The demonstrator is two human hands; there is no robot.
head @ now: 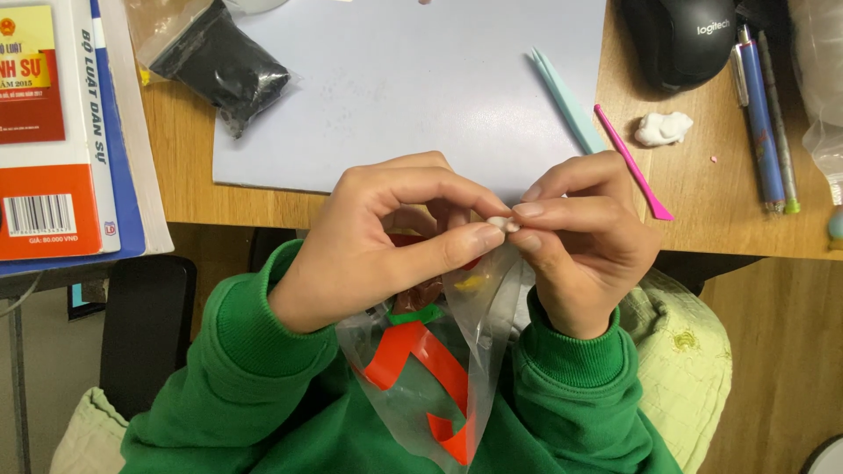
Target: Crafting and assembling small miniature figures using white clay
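I am wearing green sleeves (263,369), and my hands are pinching a small white lump (500,223) above a clear bag (457,351) that is showing orange-red strips with a green band. The bench (702,184) is showing warm brown wood. A pale lavender sheet (413,88) is lying along its near edge, with a light blue tool (562,101) and a pink tool (632,162) beside it. A black mouse (680,39) is sitting at the far right corner.

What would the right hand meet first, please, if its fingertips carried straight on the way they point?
The right hand points toward the left hand; it would likely meet those fingertips first, beside the small white piece pinched between them.
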